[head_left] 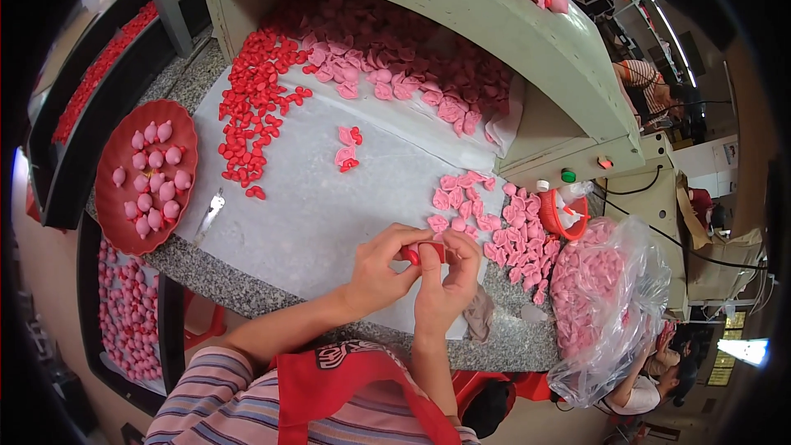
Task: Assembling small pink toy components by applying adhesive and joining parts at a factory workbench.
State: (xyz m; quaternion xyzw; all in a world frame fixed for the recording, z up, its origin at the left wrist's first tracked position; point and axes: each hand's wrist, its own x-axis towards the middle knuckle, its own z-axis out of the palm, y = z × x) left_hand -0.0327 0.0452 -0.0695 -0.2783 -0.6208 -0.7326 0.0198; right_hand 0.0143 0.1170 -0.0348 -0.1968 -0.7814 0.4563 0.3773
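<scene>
Your left hand (377, 272) and right hand (446, 290) pinch a small red piece (409, 255) between their fingertips (428, 259), above white paper (288, 227) on a speckled countertop (216, 280); another person (636, 395) shows at far right.

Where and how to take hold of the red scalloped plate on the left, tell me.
Probably best by the near rim of the red scalloped plate, pinched from the near side: its raised wall gives an edge, and a bare strip there parts it from the pink pieces. The left hand is nearer than the right, but holds a red piece.
</scene>
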